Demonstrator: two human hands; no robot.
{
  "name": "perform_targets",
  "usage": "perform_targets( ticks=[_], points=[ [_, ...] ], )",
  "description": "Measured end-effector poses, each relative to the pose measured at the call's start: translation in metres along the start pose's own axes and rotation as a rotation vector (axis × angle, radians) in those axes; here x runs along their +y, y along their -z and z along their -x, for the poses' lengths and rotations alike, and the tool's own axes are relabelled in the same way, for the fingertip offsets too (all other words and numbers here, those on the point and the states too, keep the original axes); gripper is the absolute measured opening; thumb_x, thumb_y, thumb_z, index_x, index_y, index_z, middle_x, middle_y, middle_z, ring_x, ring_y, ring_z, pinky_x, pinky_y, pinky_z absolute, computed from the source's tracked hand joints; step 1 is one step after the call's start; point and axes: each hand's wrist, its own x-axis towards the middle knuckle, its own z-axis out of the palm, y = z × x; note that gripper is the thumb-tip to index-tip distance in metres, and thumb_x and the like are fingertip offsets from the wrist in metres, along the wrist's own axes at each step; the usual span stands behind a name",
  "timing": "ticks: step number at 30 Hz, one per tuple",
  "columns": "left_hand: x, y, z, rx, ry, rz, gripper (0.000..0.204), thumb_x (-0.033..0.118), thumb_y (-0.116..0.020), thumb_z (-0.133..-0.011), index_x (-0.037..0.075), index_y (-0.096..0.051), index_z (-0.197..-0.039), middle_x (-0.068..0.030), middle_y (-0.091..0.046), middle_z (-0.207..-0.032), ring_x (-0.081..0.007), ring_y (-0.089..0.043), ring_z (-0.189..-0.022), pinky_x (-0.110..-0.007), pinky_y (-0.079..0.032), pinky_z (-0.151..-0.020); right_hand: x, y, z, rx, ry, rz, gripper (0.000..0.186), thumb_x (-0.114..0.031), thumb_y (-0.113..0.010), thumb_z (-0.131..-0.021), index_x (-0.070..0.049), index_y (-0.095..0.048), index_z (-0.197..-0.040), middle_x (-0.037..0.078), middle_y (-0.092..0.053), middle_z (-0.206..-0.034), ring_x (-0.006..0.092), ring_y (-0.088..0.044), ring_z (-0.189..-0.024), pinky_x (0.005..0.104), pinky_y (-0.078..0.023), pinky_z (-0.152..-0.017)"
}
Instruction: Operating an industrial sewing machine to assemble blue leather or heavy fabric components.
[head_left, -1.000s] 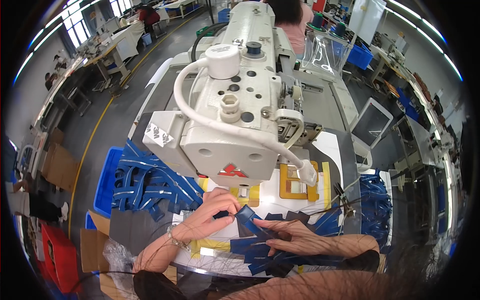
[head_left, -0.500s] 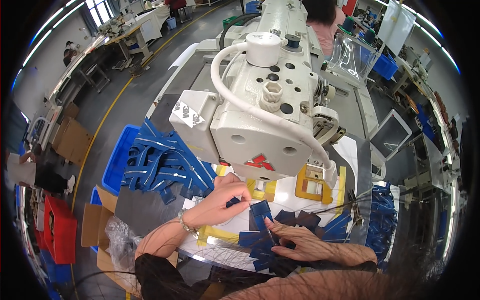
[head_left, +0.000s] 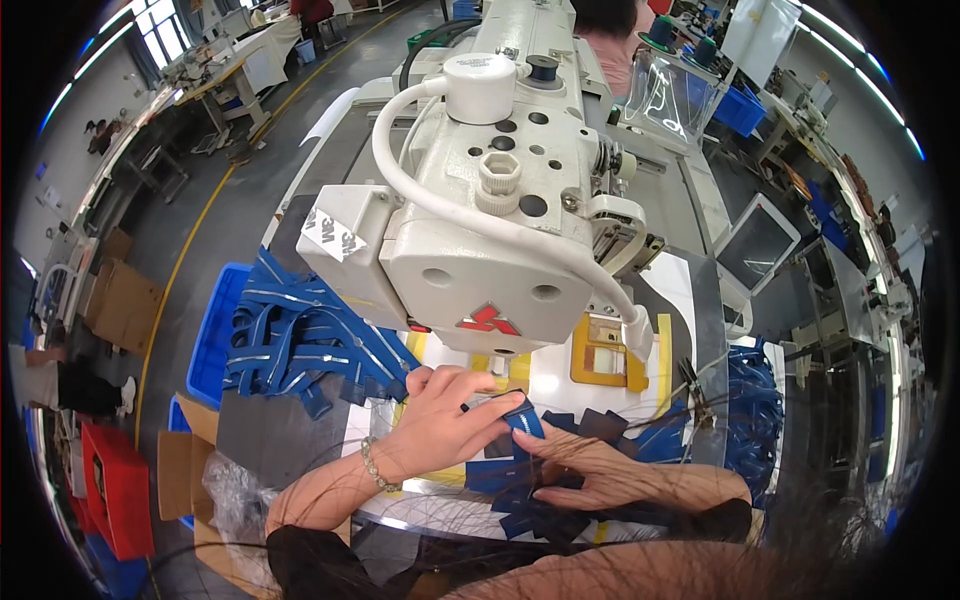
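Sewing machine (head_left: 490, 190), white, industrial, fills the middle of the view; all places below are taken from it.

Work table (head_left: 560, 385), white top, runs under the machine and out toward the person. Yellow clamp frame (head_left: 605, 352) lies flat on it just under the machine's right end, beside the white hose.

Blue bin (head_left: 215, 335) sits left of the machine base, with a big heap of blue straps (head_left: 300, 340) spilling over its rim toward the table (pale stripes along each strap). A second pile of blue fabric (head_left: 755, 415) hangs off to the machine's right.

Cut blue pieces (head_left: 530, 500) are spread on the table in front of the machine, near the person's edge.

Left hand (head_left: 445, 420), bracelet at the wrist, is directly below the machine head. Thumb and fingers are pinched narrow on 1 small blue fabric piece (head_left: 522, 420), holding its near end.

Right hand (head_left: 590, 470) lies flat just in front of and below that piece, fingers spread and pressing the cut blue pieces down; it grips nothing, fingertips touching the small piece's lower edge.
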Motion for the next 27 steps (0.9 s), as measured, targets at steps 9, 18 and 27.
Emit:
perform_targets(
  ticks=[9, 18, 27],
  points=[
    [0.006, -0.01, -0.002, -0.112, -0.042, 0.135, 0.055, 0.004, -0.056, -0.078, 0.021, -0.045, -0.129, 0.0017, -0.054, -0.107, -0.0164, -0.05, -0.103, -0.036, -0.029, -0.085, -0.023, 0.014, -0.004, 0.009, -0.131, -0.415, 0.07, 0.006, -0.05, -0.083, -0.005, -0.015, -0.143, 0.017, -0.02, -0.148, 0.0227, -0.058, -0.109, 0.0279, -0.05, -0.087],
    [0.008, 0.007, 0.002, -0.523, -0.047, 0.433, 0.04, 0.017, -0.068, -0.073, 0.012, -0.055, -0.111, -0.0017, -0.054, -0.096, -0.0186, -0.047, -0.098, -0.037, -0.029, -0.084, -0.02, 0.024, 0.015, 0.322, -0.251, -0.097, 0.032, 0.008, -0.051, -0.082, -0.002, -0.061, -0.11, 0.011, -0.063, -0.108, 0.0157, -0.066, -0.081, 0.0233, -0.051, -0.069],
    [-0.014, 0.056, 0.016, -0.39, 0.169, 1.148, 0.027, 0.024, -0.078, -0.068, 0.006, -0.06, -0.079, -0.006, -0.061, -0.084, -0.0233, -0.056, -0.081, -0.038, -0.032, -0.085, -0.001, 0.036, 0.042, 0.523, -0.262, 0.125, 0.027, 0.006, -0.059, -0.079, -0.005, -0.065, -0.103, 0.008, -0.062, -0.1, 0.0132, -0.062, -0.076, 0.0228, -0.049, -0.067]
  ],
)
